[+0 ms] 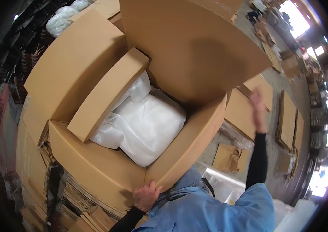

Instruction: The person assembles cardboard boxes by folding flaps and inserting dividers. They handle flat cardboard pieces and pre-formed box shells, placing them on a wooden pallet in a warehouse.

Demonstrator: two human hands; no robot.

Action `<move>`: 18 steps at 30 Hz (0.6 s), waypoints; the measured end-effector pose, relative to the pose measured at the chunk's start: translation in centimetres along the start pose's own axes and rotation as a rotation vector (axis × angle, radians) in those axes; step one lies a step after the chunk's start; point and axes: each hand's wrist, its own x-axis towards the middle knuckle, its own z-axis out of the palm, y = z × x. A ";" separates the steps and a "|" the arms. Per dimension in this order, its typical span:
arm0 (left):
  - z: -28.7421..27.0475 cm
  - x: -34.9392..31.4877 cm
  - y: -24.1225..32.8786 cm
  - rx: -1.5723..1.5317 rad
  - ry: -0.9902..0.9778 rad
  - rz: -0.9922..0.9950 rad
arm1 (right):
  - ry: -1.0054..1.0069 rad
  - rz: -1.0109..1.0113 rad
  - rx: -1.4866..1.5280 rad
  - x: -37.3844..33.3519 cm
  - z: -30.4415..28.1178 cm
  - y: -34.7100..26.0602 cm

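A large cardboard box (98,156) stands open before me, its tall far flap (187,42) raised. Inside lies a bulky item wrapped in white foam sheet (148,120); the wrapping hides what it is. Along the left of the opening, a long cardboard piece (110,92) sits tilted against the wrapped item. My left hand (146,195) rests on the box's near corner, fingers apart against the cardboard. Out to the right of the box, my right hand (257,102) is held away from it at the end of an outstretched arm, its fingers smeared by motion.
Flat cardboard sheets (243,114) lie on the floor to the right, with a torn brown piece (231,156) nearer me. Translucent plastic wrap (226,185) is beside my body. Clear-wrapped bundles (59,21) sit at the far left. Flattened cardboard is stacked at lower left.
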 end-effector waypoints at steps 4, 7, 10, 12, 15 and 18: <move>2.1 -0.9 -0.2 0.031 0.025 -0.047 | -0.096 -0.185 0.525 9.7 -1.0 -12.7; 4.3 -3.1 -0.6 0.010 0.109 -0.080 | -0.254 -0.459 0.335 3.5 4.4 -14.7; 5.2 -3.9 -0.6 0.012 0.076 -0.118 | -0.558 -0.785 0.024 -2.7 10.1 -15.6; 5.1 -3.4 -0.1 -0.020 0.022 -0.128 | -0.575 -0.871 -0.286 -9.3 17.1 -10.7; 4.9 -3.0 1.2 0.030 0.083 0.001 | -0.625 -0.806 -0.282 -9.3 19.0 -8.4; 4.6 -3.9 0.1 0.017 -0.017 -0.055 | -0.642 -0.712 -0.151 -4.9 15.6 -10.0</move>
